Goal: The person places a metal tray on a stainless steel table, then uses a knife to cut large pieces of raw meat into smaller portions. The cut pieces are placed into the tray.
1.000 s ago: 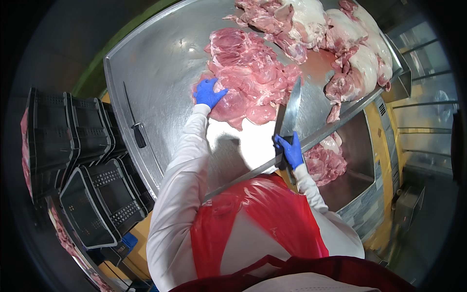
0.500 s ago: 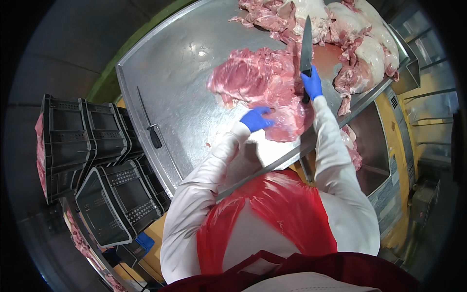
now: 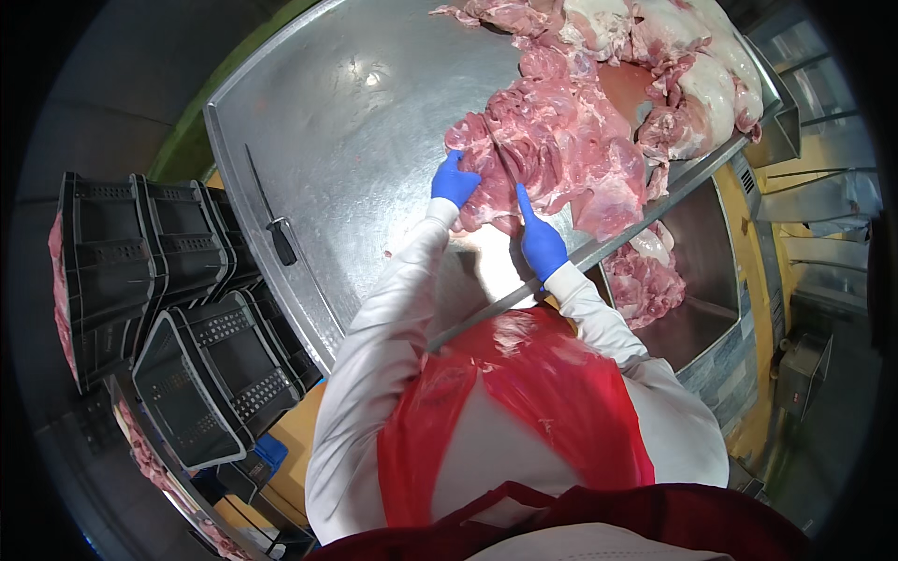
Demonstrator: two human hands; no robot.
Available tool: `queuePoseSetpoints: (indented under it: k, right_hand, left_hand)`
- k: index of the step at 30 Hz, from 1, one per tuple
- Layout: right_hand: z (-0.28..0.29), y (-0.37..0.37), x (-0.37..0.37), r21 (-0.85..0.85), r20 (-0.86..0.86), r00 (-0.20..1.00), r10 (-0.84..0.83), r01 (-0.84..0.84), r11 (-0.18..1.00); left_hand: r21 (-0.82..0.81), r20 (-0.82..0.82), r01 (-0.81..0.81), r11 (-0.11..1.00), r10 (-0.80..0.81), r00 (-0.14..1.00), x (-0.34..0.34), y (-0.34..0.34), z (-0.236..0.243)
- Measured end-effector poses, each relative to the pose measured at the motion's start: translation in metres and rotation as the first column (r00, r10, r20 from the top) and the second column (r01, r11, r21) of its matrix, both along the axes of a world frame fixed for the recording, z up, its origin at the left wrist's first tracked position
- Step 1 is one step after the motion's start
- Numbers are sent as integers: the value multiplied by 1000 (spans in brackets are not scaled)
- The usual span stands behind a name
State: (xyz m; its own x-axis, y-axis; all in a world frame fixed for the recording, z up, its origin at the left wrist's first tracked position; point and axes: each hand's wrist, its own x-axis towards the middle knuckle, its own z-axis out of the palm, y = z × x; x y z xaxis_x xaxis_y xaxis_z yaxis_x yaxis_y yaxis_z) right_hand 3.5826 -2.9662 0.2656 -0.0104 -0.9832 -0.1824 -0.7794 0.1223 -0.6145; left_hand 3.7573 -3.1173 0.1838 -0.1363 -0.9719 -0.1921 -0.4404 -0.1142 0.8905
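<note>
A large slab of raw pink meat (image 3: 599, 140) lies spread on the steel table (image 3: 327, 122). My left hand (image 3: 455, 180), in a blue glove, pinches the slab's left edge, its fingertips partly hidden against the meat. My right hand (image 3: 543, 245), also gloved in blue, is closed round a knife, the index finger stretched along its back. The knife's blade (image 3: 505, 159) points away from me and lies against the meat close to my left hand; its handle is hidden in my palm.
More large cuts (image 3: 692, 84) are heaped at the far right. A sharpening steel (image 3: 279, 238) with a black handle lies at the table's left. Black crates (image 3: 201, 374) stand beyond that edge. Below the right edge, a steel bin (image 3: 716, 280) holds more meat.
The knife has come down from upright beside the meat onto its left part. My right hand moved nearer and left; my left hand moved up and left to the slab's edge. The meat shifted and spread.
</note>
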Motion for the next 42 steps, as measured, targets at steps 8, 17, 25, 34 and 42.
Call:
queuePoseSetpoints:
  k: [8,17,25,34,42]
  right_hand:
    - [-41,-123,0,120,-106,994,3,10,993]
    - [-27,-1,21,70,-151,989,5,5,998]
    - [-6,115,-23,150,-91,990,103,-89,985]
    - [110,121,-32,292,257,966,-39,-39,956]
    - [51,62,-1,87,233,972,4,-25,996]
  left_hand:
    - [-27,243,-83,996,87,966,-25,7,11]
    - [-107,419,-205,973,232,878,-4,-30,-4]
    - [-187,318,-271,944,320,893,46,-49,-38]
    - [103,608,71,992,-119,785,67,-56,15]
    - [6,223,429,903,-419,880,42,-136,-33]
